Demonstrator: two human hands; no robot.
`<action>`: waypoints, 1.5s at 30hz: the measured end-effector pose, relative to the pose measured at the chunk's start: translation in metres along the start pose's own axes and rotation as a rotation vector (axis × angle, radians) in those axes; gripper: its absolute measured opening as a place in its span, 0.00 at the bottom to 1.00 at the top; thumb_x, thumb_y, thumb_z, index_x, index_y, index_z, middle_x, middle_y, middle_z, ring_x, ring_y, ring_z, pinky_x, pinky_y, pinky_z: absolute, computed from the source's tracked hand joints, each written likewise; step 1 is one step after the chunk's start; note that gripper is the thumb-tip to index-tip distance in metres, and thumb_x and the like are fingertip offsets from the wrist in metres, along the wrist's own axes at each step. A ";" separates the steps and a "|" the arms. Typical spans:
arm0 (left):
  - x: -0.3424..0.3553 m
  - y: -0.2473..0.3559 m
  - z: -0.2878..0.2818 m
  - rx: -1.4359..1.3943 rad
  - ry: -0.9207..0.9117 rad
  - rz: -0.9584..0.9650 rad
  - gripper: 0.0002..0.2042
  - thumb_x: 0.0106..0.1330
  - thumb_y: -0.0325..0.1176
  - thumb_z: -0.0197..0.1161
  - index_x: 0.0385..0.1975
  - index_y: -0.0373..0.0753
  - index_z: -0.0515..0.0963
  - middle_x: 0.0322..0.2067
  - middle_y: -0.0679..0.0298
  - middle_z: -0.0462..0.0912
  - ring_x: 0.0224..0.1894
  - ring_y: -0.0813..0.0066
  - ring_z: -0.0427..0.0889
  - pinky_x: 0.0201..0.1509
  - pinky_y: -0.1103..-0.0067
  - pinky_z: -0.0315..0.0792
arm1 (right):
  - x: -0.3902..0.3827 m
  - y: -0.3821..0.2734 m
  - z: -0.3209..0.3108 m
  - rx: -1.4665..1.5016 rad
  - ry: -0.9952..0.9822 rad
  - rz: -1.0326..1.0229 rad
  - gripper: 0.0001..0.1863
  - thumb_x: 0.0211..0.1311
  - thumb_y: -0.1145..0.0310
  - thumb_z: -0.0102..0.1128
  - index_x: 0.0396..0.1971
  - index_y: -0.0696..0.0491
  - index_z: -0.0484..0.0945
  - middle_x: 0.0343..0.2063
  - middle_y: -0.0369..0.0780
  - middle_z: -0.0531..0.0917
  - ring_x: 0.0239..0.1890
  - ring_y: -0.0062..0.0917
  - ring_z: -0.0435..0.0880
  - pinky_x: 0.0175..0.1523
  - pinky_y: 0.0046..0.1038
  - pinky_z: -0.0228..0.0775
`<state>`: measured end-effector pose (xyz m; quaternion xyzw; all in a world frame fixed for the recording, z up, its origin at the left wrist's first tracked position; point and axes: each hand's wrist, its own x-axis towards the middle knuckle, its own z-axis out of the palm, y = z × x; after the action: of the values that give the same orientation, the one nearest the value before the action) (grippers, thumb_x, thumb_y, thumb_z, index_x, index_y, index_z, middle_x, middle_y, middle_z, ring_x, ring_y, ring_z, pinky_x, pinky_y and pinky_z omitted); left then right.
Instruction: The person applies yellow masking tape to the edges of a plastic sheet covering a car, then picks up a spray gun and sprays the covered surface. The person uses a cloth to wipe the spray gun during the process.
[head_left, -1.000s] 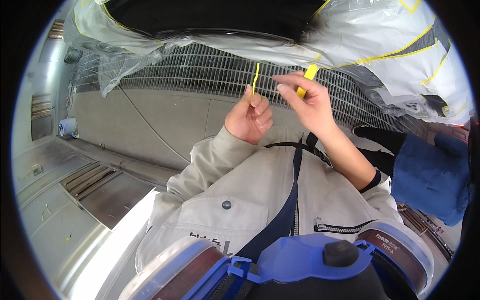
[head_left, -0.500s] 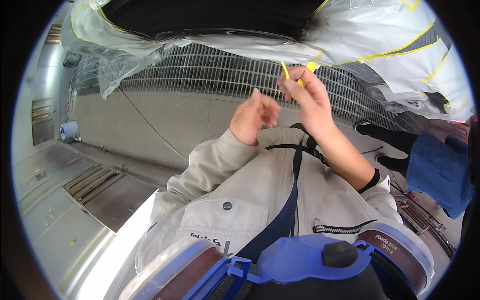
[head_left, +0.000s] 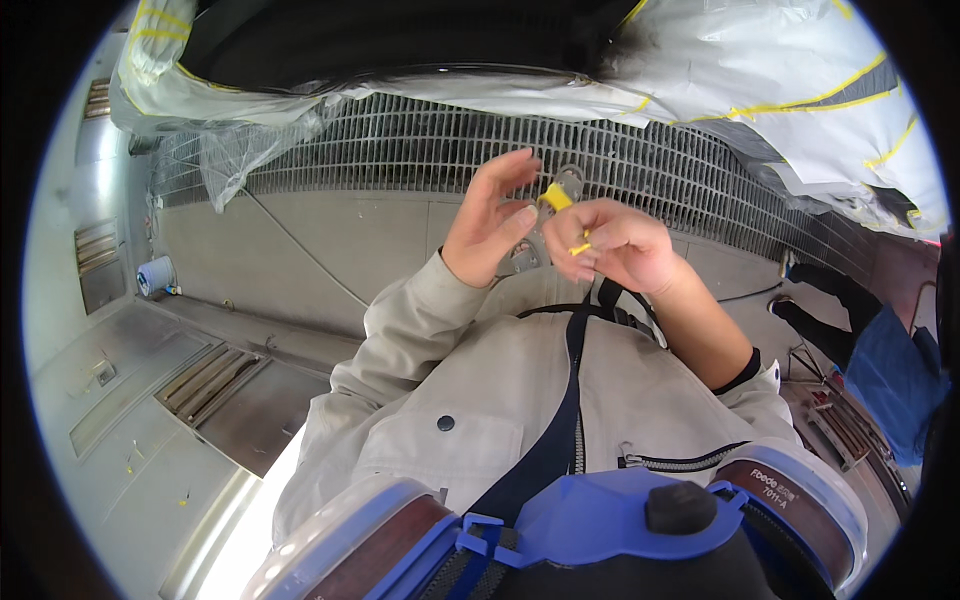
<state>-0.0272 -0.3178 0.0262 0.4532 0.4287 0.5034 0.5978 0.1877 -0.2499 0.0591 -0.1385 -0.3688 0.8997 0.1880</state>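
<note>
My right hand is closed in a pinch around a yellow strip of masking tape. One part of the tape sticks out past the fingers toward my left hand, and a small end shows between the thumb and forefinger. Just left of it, my left hand is raised with its fingers apart and nothing in them. Both hands are in front of my grey jacket. Beyond them is a glossy black panel, framed by white plastic sheeting edged with yellow tape.
A metal floor grating runs below the panel. A thin hose crosses the floor at left, near a white and blue bucket-like container. Another person in a blue garment stands at far right. My blue respirator fills the lower edge.
My right hand has come down and nearer to my body with the tape. The left hand has risen slightly and its fingers have spread. The other person appears farther right.
</note>
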 end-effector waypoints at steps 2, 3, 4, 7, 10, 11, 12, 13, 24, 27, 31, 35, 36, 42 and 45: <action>0.019 0.002 -0.002 -0.222 -0.103 -0.073 0.29 0.80 0.33 0.57 0.78 0.40 0.59 0.61 0.52 0.80 0.64 0.62 0.78 0.72 0.67 0.67 | 0.010 -0.008 -0.016 0.014 -0.101 0.058 0.17 0.63 0.57 0.51 0.22 0.54 0.69 0.26 0.36 0.72 0.28 0.24 0.72 0.38 0.27 0.62; 0.028 0.002 -0.001 -0.184 -0.071 -0.081 0.25 0.80 0.32 0.55 0.75 0.39 0.64 0.53 0.59 0.81 0.56 0.71 0.79 0.65 0.74 0.70 | 0.015 -0.015 -0.025 0.053 -0.149 0.117 0.17 0.65 0.56 0.54 0.24 0.54 0.71 0.27 0.36 0.73 0.31 0.24 0.74 0.42 0.26 0.65; 0.038 0.005 -0.002 -0.151 -0.049 -0.090 0.23 0.80 0.32 0.55 0.73 0.39 0.65 0.50 0.62 0.80 0.53 0.74 0.78 0.61 0.76 0.70 | 0.020 -0.021 -0.031 0.033 -0.128 0.104 0.16 0.65 0.57 0.55 0.25 0.54 0.72 0.28 0.36 0.74 0.34 0.24 0.75 0.45 0.26 0.66; 0.068 0.013 0.002 -0.138 0.136 -0.090 0.16 0.77 0.30 0.54 0.62 0.37 0.75 0.38 0.71 0.73 0.40 0.84 0.70 0.44 0.84 0.65 | 0.034 -0.041 -0.052 -0.079 -0.044 0.103 0.12 0.70 0.62 0.60 0.32 0.56 0.77 0.41 0.39 0.80 0.45 0.24 0.78 0.58 0.27 0.68; 0.093 0.040 -0.011 -0.011 0.251 -0.016 0.17 0.71 0.22 0.53 0.57 0.36 0.79 0.35 0.72 0.71 0.37 0.85 0.67 0.44 0.85 0.64 | 0.046 -0.070 -0.076 -0.337 0.092 -0.184 0.07 0.74 0.69 0.58 0.37 0.57 0.79 0.51 0.40 0.80 0.48 0.22 0.78 0.59 0.27 0.68; 0.101 0.048 -0.011 0.183 0.331 0.097 0.18 0.67 0.21 0.50 0.54 0.35 0.81 0.32 0.72 0.71 0.33 0.86 0.64 0.41 0.86 0.60 | 0.051 -0.082 -0.085 -0.416 0.123 -0.265 0.06 0.75 0.72 0.57 0.40 0.58 0.80 0.56 0.40 0.80 0.49 0.21 0.78 0.58 0.27 0.69; 0.109 0.059 -0.017 0.341 0.288 0.215 0.18 0.68 0.20 0.53 0.55 0.35 0.81 0.30 0.73 0.70 0.31 0.87 0.65 0.37 0.85 0.61 | 0.055 -0.092 -0.092 -0.427 0.171 -0.284 0.03 0.74 0.75 0.60 0.39 0.59 0.80 0.51 0.40 0.83 0.44 0.18 0.80 0.50 0.23 0.72; 0.115 0.069 -0.018 0.434 0.299 0.187 0.18 0.66 0.19 0.57 0.56 0.35 0.81 0.29 0.73 0.72 0.30 0.87 0.66 0.35 0.85 0.62 | 0.059 -0.104 -0.099 -0.569 0.166 -0.213 0.03 0.74 0.75 0.60 0.39 0.59 0.81 0.47 0.41 0.84 0.43 0.21 0.83 0.48 0.24 0.75; 0.173 0.067 -0.053 0.704 0.187 0.234 0.09 0.61 0.18 0.75 0.40 0.35 0.89 0.35 0.57 0.91 0.34 0.67 0.89 0.37 0.78 0.80 | 0.126 -0.131 -0.116 -0.936 0.306 -0.284 0.04 0.63 0.77 0.71 0.36 0.57 0.87 0.27 0.38 0.86 0.26 0.23 0.85 0.33 0.22 0.77; 0.185 0.052 -0.071 0.612 0.225 0.162 0.07 0.63 0.20 0.75 0.40 0.35 0.90 0.34 0.58 0.90 0.32 0.69 0.88 0.34 0.78 0.80 | 0.141 -0.117 -0.120 -0.888 0.462 -0.343 0.08 0.61 0.84 0.72 0.40 0.59 0.88 0.33 0.39 0.88 0.33 0.22 0.86 0.38 0.22 0.77; 0.209 0.041 -0.096 0.576 0.198 0.195 0.06 0.65 0.21 0.74 0.40 0.35 0.89 0.34 0.59 0.90 0.32 0.71 0.87 0.32 0.80 0.78 | 0.160 -0.104 -0.124 -0.922 0.605 -0.416 0.08 0.61 0.83 0.73 0.38 0.58 0.88 0.34 0.40 0.88 0.32 0.21 0.87 0.38 0.21 0.79; 0.226 0.035 -0.112 0.525 0.152 0.128 0.04 0.67 0.22 0.73 0.39 0.34 0.89 0.34 0.58 0.91 0.32 0.71 0.88 0.32 0.81 0.79 | 0.180 -0.100 -0.128 -1.105 0.698 -0.549 0.07 0.59 0.83 0.74 0.37 0.59 0.87 0.30 0.37 0.86 0.26 0.17 0.82 0.31 0.19 0.76; 0.230 0.031 -0.116 0.524 0.141 0.143 0.04 0.68 0.23 0.72 0.40 0.33 0.89 0.35 0.57 0.91 0.32 0.71 0.88 0.33 0.81 0.79 | 0.184 -0.099 -0.130 -1.133 0.713 -0.570 0.08 0.59 0.83 0.75 0.37 0.59 0.87 0.29 0.37 0.85 0.25 0.16 0.81 0.30 0.18 0.74; 0.229 0.009 -0.142 0.402 0.194 0.050 0.08 0.74 0.26 0.67 0.48 0.31 0.87 0.36 0.57 0.90 0.34 0.73 0.88 0.39 0.81 0.79 | 0.219 -0.105 -0.160 -1.319 0.969 -0.855 0.10 0.54 0.84 0.76 0.36 0.57 0.89 0.24 0.32 0.80 0.19 0.12 0.70 0.25 0.15 0.59; 0.219 -0.001 -0.146 0.369 0.220 -0.128 0.10 0.76 0.28 0.66 0.50 0.31 0.87 0.34 0.59 0.88 0.35 0.75 0.87 0.40 0.80 0.79 | 0.232 -0.106 -0.166 -1.461 1.121 -0.820 0.11 0.53 0.82 0.78 0.36 0.54 0.90 0.20 0.30 0.75 0.17 0.11 0.64 0.23 0.17 0.54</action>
<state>-0.1413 -0.0850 -0.0194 0.4691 0.6040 0.4238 0.4853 0.0700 0.0239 -0.0048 -0.4856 -0.7074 0.1241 0.4984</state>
